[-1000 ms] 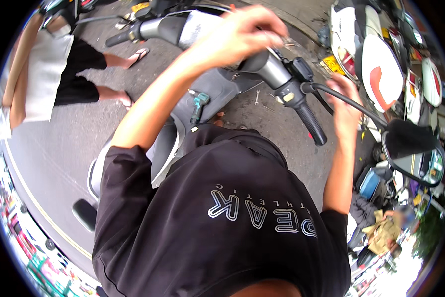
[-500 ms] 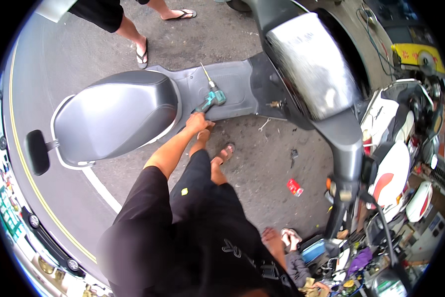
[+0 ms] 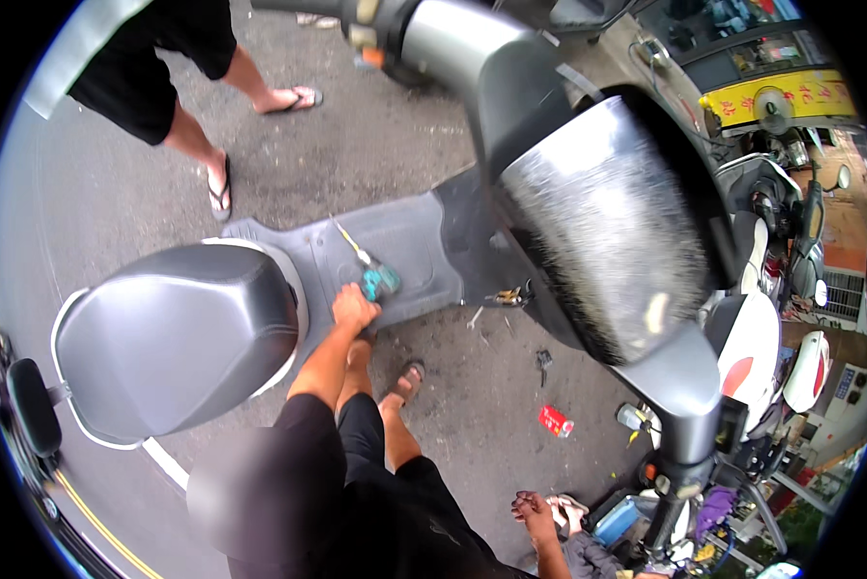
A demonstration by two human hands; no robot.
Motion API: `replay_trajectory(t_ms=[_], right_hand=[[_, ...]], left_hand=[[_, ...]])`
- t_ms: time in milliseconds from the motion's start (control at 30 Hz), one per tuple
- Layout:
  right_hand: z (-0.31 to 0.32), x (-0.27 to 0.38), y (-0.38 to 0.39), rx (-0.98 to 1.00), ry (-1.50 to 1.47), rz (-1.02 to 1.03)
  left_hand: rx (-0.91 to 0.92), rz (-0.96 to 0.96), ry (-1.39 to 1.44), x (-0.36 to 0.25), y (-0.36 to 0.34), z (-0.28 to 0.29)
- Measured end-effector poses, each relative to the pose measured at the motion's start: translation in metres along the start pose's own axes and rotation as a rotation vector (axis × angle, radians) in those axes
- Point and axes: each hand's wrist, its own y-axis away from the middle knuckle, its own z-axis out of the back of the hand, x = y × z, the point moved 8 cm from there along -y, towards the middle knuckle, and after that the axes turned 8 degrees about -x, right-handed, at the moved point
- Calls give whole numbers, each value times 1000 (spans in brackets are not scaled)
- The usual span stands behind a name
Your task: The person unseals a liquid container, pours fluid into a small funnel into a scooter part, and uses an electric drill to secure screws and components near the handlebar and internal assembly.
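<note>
Left grip point(image 3: 355, 307) on drill point(image 3: 380, 281) (teal)

A: What's the tool like?
B: A compact power drill point(image 3: 380, 281), teal with darker parts, fitted with a long, thin bit point(image 3: 347, 237), yellowish close to the body and darker at the tip.

A: And where is it?
B: On the scooter's footboard point(image 3: 414, 246), roughly midway between the front and rear edges, its body closer to the near long edge than to the far one.

A: Upright?
B: No, tipped on its side. The bit slants toward the far edge, its tip about level with that edge, and the handle points toward the near edge.

A: Is the handle free?
B: No, the left hand point(image 3: 355, 307) is wrapped around it and hides most of it.
</note>
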Motion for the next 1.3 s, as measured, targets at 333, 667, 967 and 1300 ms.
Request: replay_trajectory(t_ms=[333, 667, 967, 1300], right_hand=[[-178, 244, 41, 511, -131, 600], [-116, 351, 156, 412, -472, 931], [-18, 348, 245, 239, -119, 1374], [72, 277, 249, 71, 88, 1338]], left_hand=[[-54, -334, 555, -113, 277, 192], [-145, -978, 725, -192, 408, 358], [-601, -1202, 269, -243, 472, 452], [-273, -1478, 217, -300, 520, 380]])
